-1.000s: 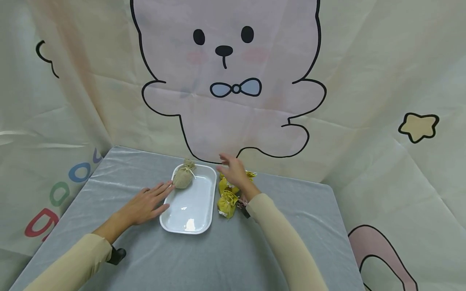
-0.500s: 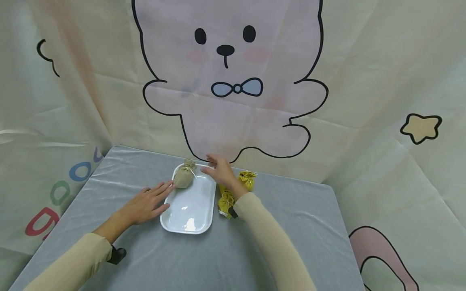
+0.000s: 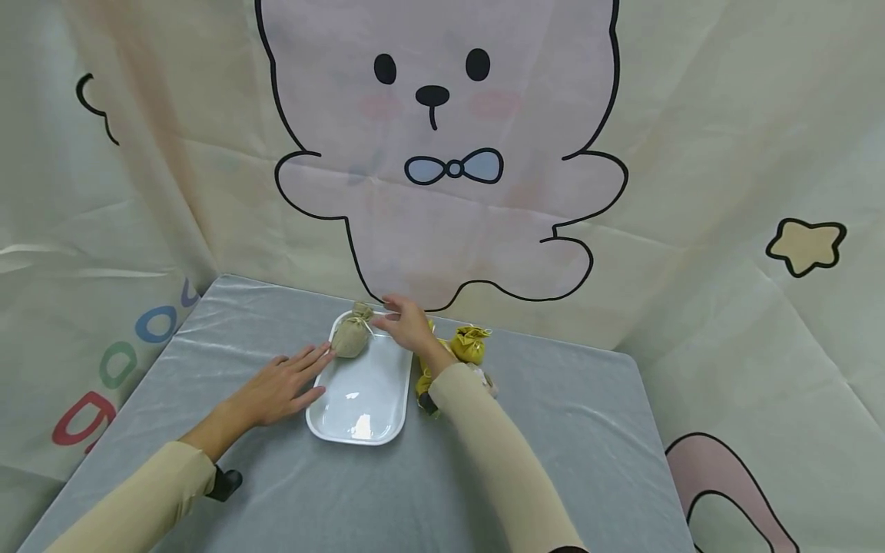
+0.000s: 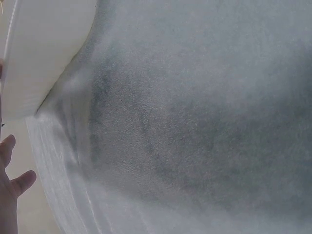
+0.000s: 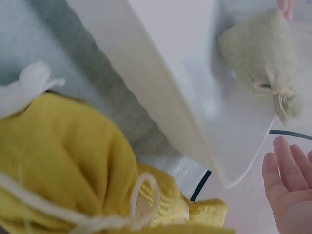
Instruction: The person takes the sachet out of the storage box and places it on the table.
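A beige drawstring pouch [image 3: 349, 339] lies in the far left part of a white tray [image 3: 366, 399]. My left hand [image 3: 283, 386] has its fingers straight at the tray's left rim, fingertips close to the pouch; whether they touch it I cannot tell. Over the tray's far right corner, my right hand [image 3: 409, 325] is held with loosely extended fingers and nothing in them. The right wrist view shows this hand [image 5: 292, 190] apart from the pouch [image 5: 263, 53], near its tied neck. Only part of the left hand [image 4: 9, 180] shows in the left wrist view.
Right of the tray lie several pouches, including a yellow pouch [image 3: 469, 346] and another yellow one [image 3: 424, 380] partly hidden by my right arm. A pale item [image 3: 488, 378] shows beside them. Grey cloth [image 3: 332, 499] covers the table; a printed curtain [image 3: 442, 230] hangs behind.
My right hand has moved left, from above the yellow pouches to over the tray's far right corner. The left hand, tray and beige pouch stay in place.
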`<state>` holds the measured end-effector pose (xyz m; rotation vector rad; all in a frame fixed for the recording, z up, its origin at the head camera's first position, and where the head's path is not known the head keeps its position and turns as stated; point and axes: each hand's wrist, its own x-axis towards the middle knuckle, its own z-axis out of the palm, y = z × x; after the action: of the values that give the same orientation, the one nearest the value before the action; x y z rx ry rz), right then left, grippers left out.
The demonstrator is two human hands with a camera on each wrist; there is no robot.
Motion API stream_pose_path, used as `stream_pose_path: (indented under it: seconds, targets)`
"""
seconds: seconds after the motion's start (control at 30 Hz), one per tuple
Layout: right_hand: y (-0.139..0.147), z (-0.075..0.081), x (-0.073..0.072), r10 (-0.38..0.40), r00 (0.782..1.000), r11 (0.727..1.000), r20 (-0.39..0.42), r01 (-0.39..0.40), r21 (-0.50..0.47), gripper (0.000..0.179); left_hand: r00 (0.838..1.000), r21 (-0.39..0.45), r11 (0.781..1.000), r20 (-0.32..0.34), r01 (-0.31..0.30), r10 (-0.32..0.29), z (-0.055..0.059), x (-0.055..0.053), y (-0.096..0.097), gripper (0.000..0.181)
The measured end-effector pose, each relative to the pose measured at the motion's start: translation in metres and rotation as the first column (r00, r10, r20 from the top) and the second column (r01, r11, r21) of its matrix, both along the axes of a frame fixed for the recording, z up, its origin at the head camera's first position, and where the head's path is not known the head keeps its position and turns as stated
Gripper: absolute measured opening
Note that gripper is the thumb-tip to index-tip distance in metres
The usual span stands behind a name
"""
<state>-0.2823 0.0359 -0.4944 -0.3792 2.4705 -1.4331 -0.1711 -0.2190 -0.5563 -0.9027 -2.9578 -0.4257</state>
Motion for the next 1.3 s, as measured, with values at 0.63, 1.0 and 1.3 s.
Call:
stream_pose_path:
  seconds: [0.63, 1.0, 1.3]
  targets:
    - [-0.027, -0.019, -0.001, -0.027, 1.0, 1.0, 0.003, 0.027, -0.001, 0.054, 1.0, -0.014, 1.0, -0.001, 0.001, -0.001, -0.001, -0.001, 0.001, 0.064]
    - [-0.033, -0.023, -0.004, -0.029, 1.0, 1.0, 0.012, 0.029, -0.001, 0.046, 1.0, -0.012, 1.0, -0.019, 0.0, -0.001, -0.003, 0.0, 0.0, 0.064]
    - [-0.037, -0.022, -0.004, -0.032, 0.999, 0.999, -0.017, 0.032, 0.018, 0.03, 1.0, -0.007, 1.0, 0.003, -0.007, 0.007, -0.003, 0.0, 0.0, 0.063]
